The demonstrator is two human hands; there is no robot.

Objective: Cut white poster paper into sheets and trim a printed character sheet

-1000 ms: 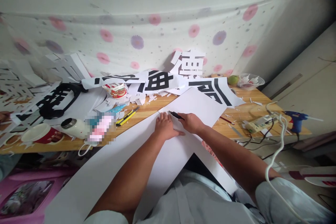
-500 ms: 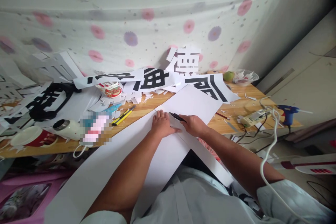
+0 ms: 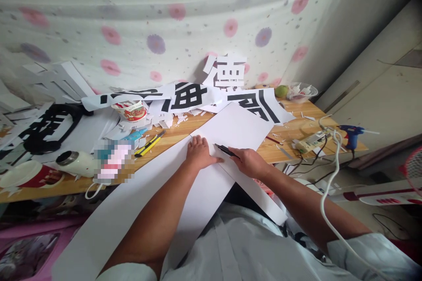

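Observation:
My left hand [image 3: 198, 153] lies flat with spread fingers, pressing on a long white board [image 3: 132, 202] that slants across the table edge toward my body. Its thumb points right, toward the other hand. In my right hand [image 3: 249, 162] is a slim black pen-shaped tool [image 3: 227, 151], pointed left; whether it is a pen or a cutter I cannot tell. The tool's tip is over the white sheet, a short way right of my left fingers. Another white sheet [image 3: 244, 125] reaches back from under the hands.
Behind lie printed character sheets [image 3: 189, 96] and paper scraps. On the left are a yellow cutter [image 3: 150, 143], a noodle cup [image 3: 132, 112], a white bottle [image 3: 77, 163] and a red-white tub [image 3: 31, 175]. A power strip [image 3: 311, 141], blue glue gun [image 3: 351, 137] and white cable [image 3: 332, 175] are right.
My right hand has shifted slightly right and down with the black tool, widening the gap to my left hand. My left hand stays on the board. The view has shifted slightly.

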